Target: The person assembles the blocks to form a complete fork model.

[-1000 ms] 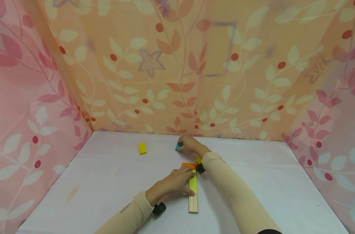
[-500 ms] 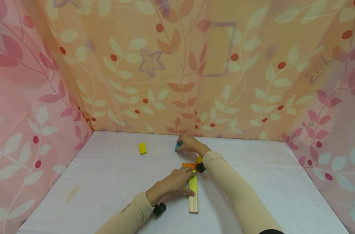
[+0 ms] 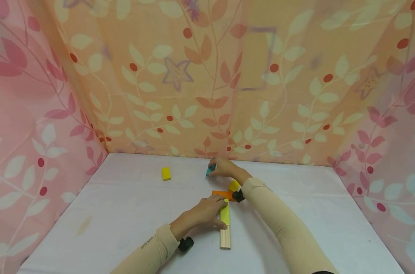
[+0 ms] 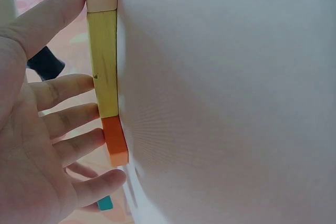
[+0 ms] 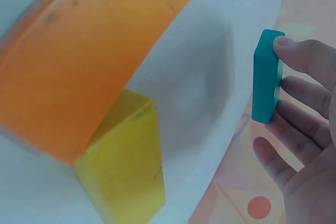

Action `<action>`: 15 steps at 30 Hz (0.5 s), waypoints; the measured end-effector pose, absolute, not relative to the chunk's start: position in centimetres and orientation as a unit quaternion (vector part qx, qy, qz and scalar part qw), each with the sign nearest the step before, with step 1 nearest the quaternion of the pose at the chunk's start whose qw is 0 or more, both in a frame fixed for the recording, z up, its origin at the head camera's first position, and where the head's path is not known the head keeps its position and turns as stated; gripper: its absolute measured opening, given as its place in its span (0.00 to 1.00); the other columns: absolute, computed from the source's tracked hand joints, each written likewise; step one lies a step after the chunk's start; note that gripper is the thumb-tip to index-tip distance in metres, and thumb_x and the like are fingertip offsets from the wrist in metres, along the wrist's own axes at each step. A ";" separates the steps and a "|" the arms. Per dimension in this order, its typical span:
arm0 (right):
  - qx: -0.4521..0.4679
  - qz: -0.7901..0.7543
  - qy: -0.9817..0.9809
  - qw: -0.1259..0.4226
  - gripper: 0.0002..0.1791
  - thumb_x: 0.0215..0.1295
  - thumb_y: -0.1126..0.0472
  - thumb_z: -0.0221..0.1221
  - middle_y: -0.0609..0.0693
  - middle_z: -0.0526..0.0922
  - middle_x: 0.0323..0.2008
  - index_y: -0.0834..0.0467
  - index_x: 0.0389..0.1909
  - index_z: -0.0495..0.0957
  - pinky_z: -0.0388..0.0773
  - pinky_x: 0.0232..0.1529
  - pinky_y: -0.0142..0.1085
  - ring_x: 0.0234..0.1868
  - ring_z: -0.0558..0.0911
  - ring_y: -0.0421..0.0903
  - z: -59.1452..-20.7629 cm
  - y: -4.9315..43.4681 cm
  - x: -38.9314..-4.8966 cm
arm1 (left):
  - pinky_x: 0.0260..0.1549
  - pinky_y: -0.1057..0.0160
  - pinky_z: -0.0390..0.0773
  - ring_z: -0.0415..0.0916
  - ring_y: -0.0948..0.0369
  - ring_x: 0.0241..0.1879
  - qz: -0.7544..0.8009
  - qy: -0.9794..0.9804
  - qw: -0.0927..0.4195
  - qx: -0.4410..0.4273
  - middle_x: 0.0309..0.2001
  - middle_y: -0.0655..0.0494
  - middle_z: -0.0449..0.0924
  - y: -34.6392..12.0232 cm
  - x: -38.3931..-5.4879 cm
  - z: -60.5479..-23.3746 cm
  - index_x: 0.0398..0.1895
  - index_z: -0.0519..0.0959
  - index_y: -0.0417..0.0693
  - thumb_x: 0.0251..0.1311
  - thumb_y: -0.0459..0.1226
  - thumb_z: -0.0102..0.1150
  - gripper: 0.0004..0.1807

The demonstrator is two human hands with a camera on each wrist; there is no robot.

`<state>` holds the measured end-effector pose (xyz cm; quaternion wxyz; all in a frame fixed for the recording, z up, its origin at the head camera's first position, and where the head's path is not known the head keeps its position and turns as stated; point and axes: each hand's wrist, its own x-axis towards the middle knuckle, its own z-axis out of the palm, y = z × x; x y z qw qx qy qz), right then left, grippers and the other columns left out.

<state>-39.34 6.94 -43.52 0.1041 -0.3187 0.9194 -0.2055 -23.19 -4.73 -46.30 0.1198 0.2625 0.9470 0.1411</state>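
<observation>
My right hand (image 3: 224,168) pinches a teal block (image 5: 266,77) between thumb and fingers near the table's far edge. In the right wrist view the block is held upright along its length. Across the middle of the table, my left hand (image 3: 207,213) rests its nearly straight fingers along a row of blocks. That row has a plain wood block (image 3: 225,239), a yellow-green block (image 4: 104,64) and an orange block (image 4: 115,142) set crosswise at its far end. Against the orange block's right part lies a yellow block (image 5: 126,166), partly hidden by my right wrist in the head view.
Another yellow block (image 3: 166,174) lies alone at the back left. A white cloth covers the table (image 3: 118,213). Patterned fabric walls (image 3: 207,76) close off the back and both sides. A black wrist camera (image 3: 185,244) sits under the left wrist.
My right hand and forearm have shifted slightly to the right with the teal block, showing more of the orange block and the yellow one beside it. The left hand stays in place.
</observation>
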 end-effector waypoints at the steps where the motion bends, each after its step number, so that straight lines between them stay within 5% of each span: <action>1: -0.320 -0.205 0.919 0.103 0.23 0.58 0.56 0.68 0.58 0.74 0.61 0.62 0.53 0.81 0.73 0.64 0.47 0.56 0.76 0.53 -43.5 7.0 -39.3 | 0.64 0.49 0.68 0.63 0.57 0.68 0.142 0.947 0.119 0.263 0.68 0.56 0.68 -4.7 -23.2 -46.3 0.65 0.72 0.53 0.48 0.60 0.69 0.41; 15: -0.351 -0.212 0.907 0.097 0.21 0.58 0.56 0.69 0.55 0.77 0.56 0.62 0.51 0.82 0.72 0.64 0.46 0.56 0.75 0.52 -43.0 8.1 -38.3 | 0.62 0.49 0.70 0.62 0.57 0.69 0.130 0.947 0.111 0.270 0.68 0.56 0.69 -4.6 -23.2 -46.3 0.65 0.72 0.53 0.47 0.60 0.70 0.42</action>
